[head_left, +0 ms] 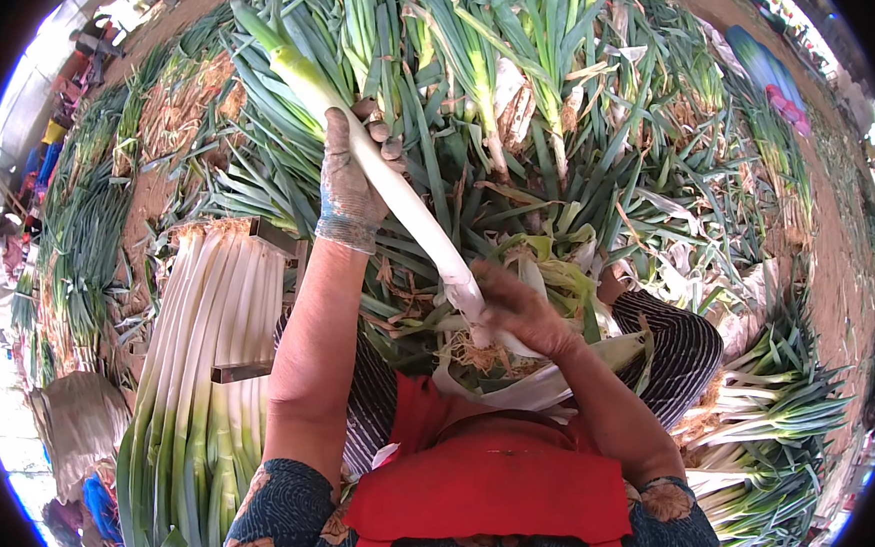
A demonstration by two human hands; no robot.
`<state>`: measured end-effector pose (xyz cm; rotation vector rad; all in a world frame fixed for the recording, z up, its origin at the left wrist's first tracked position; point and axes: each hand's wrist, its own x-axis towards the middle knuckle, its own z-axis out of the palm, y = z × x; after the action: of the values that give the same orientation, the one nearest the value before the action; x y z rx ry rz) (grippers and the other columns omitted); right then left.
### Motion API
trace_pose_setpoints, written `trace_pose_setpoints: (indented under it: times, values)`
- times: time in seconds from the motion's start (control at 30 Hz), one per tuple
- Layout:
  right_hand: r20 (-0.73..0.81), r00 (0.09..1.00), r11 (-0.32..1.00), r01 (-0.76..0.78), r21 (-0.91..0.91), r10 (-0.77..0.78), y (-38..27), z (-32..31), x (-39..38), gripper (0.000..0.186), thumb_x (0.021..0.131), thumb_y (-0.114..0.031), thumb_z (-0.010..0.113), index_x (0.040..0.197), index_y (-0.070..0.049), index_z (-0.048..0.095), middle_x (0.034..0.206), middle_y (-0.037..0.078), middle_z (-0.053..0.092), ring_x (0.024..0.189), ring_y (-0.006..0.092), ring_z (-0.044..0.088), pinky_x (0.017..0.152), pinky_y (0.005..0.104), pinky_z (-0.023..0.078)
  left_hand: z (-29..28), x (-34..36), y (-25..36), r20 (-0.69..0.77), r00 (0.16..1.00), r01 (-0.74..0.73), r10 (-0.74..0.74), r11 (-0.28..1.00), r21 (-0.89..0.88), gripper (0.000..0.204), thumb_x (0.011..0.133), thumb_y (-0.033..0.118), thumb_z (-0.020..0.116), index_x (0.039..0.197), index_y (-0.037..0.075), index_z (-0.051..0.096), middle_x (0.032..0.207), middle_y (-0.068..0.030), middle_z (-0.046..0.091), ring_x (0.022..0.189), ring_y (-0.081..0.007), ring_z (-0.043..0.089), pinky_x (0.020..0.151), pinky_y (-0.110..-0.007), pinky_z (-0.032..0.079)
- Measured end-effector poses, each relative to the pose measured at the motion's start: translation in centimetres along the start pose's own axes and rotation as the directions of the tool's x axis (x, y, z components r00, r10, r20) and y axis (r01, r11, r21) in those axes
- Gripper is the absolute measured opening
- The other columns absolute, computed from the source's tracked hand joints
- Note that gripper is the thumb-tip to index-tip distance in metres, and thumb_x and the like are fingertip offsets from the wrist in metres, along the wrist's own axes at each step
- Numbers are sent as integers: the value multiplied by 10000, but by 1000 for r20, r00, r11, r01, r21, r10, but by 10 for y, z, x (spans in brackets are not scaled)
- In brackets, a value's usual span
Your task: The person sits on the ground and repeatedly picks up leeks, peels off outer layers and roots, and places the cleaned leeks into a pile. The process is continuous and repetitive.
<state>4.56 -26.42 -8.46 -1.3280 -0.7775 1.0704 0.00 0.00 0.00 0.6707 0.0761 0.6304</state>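
Observation:
My left hand (355,173), in a dirty whitish work glove, is closed round the upper shaft of a long leek (411,210). The leek slants from its green top at upper left to its pale, rooty lower end in front of me. My bare right hand (527,311) is at that lower end, its fingers bent against the white base; the motion blurs them a little. Beneath it lie the roots (478,356) and a loose pale leaf strip (551,386). Whether the right fingers pinch an outer layer is hidden.
Neatly lined-up trimmed leeks (210,310) lie in a metal-edged holder (241,372) at my left. Untrimmed leeks (531,49) and torn leaves (548,265) heap up ahead. More leeks (759,424) are piled at right. Brown soil (839,258) shows beyond.

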Motion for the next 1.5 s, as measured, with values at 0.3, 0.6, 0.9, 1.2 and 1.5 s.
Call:
trace_pose_setpoints:
  times: [0.3, 0.6, 0.9, 1.2, 1.5]
  values:
    - [-32, 999, 986, 5, 166, 0, -21, 27, 6, 466, 897, -230, 615, 1276, 6, 481, 1053, 51, 597, 929, 114, 543, 846, 288, 451, 19, -32, -44, 63, 982, 181, -177, 981, -64, 439, 893, 470, 555, 1183, 149, 481, 817, -27, 583, 630, -170, 541, 536, -291, 445]
    - [101, 975, 980, 198, 10, -198, -6, 36, 24, 371, 942, -310, 460, 1106, 11, 548, 942, 111, 623, 845, 205, 597, 768, 317, 469, 12, -24, -31, 261, 946, 253, -190, 939, -234, 328, 875, 383, 615, 1130, 186, 552, 791, 12, 547, 553, -97, 472, 478, -252, 397]
    - [-221, 970, 991, -118, -68, 100, 7, 49, -56, 244, 947, -194, 473, 886, 15, 583, 673, 76, 567, 618, 123, 481, 569, 307, 418, 5, -9, -8, -92, 996, 11, -9, 1000, 17, 360, 866, 363, 639, 1125, 138, 530, 729, 11, 539, 547, -115, 488, 449, -255, 411]
    - [-335, 937, 719, -297, -629, 93, 37, 19, -138, 284, 823, -265, 646, 981, -31, 617, 808, 135, 636, 742, 298, 621, 670, 394, 488, -5, 4, 12, -419, 893, -63, 165, 967, 248, 257, 900, 279, 602, 1059, 99, 511, 704, 13, 514, 570, -109, 483, 445, -241, 411]
    - [-320, 906, 881, 109, -460, -278, -44, 24, 2, 333, 754, -184, 741, 1004, -19, 595, 925, 116, 630, 805, 191, 626, 722, 315, 500, 23, -20, -31, -357, 928, 41, 105, 924, 380, 218, 867, 241, 650, 1001, 133, 517, 702, -13, 559, 513, -137, 548, 417, -284, 485]
